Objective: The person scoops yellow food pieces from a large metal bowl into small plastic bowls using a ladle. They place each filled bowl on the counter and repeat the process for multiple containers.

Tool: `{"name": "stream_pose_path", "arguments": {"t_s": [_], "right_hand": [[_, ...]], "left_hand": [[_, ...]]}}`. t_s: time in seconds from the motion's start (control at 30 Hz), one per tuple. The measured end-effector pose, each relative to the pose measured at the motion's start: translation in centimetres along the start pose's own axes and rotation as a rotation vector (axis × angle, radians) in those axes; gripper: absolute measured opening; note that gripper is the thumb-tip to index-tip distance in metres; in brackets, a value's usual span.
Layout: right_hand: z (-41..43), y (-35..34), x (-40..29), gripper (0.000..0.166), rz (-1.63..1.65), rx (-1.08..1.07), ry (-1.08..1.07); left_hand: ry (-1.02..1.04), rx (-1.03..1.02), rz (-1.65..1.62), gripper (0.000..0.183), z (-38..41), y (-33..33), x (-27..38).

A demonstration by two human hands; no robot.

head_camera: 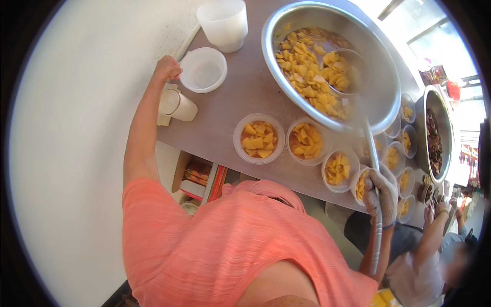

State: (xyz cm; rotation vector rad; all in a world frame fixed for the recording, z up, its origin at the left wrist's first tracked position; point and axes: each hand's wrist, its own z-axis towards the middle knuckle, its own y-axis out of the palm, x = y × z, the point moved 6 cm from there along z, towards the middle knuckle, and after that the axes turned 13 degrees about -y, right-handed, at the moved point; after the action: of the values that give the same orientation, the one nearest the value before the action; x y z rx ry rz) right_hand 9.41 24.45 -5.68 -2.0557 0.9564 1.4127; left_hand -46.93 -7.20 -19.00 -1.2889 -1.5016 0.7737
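At the left side of the table, my bare left hand (pixel 168 70) has its curled fingers at the rim of an empty white plastic bowl (pixel 204 70). My gloved right hand (pixel 380 195) grips the long metal handle of a ladle (pixel 347 71). The ladle's bowl holds yellow slices, perhaps potato, and rests inside a large steel basin (pixel 268 50) of the same slices in brownish liquid. Plastic bowls of slices stand in front of the basin, among them one at the left (pixel 259 138) and another beside it (pixel 305 141). Steam blurs part of the basin.
Stacked white plastic containers (pixel 226 27) stand behind the empty bowl. A cream cup-like roll (pixel 184 105) lies near my left forearm. More filled bowls (pixel 392 157) and a second steel basin (pixel 447 142) of dark food are at right. A co-worker's hands and arm (pixel 431 234) are beyond. A wall borders the left.
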Motion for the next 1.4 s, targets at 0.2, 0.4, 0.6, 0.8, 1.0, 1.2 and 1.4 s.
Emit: {"name": "stream_pose_path", "arguments": {"t_s": [0.2, 0.4, 0.6, 0.8, 1.0, 1.2, 1.4], "right_hand": [[0.0, 0.3, 0.0, 0.031, -0.024, -0.013, -0.007], [-0.2, 0.5, -0.1, 0.032, -0.007, -0.037, -0.01], [-0.5, 0.4, -0.4, 0.033, 0.001, -0.03, -0.004], [-1.3, -0.2, -1.7, 0.033, 0.026, -0.04, -0.042], [-2.4, -0.2, -4.1, 0.036, 0.002, 0.012, -0.086], [-3.7, 1.4, -7.7, 0.041, -0.097, -0.086, -0.151], [-3.1, 2.7, -7.0, 0.046, -0.366, -0.184, -0.172]], "left_hand": [[0.012, -0.028, -0.134, 0.021, -1.5, -0.8, -0.3], [-0.073, -0.101, -0.289, 0.014, -2.7, -2.1, -0.1], [-0.061, -0.143, -0.541, 0.013, -3.2, -3.9, -1.6], [0.082, -0.246, -0.779, 0.012, -7.7, -8.4, 2.6], [0.284, -0.442, -0.818, 0.017, -11.9, -3.2, 14.2], [0.316, -0.465, -0.817, 0.018, -13.5, 1.3, 20.8], [0.32, -0.497, -0.874, 0.02, -13.8, 2.5, 22.3]]}}
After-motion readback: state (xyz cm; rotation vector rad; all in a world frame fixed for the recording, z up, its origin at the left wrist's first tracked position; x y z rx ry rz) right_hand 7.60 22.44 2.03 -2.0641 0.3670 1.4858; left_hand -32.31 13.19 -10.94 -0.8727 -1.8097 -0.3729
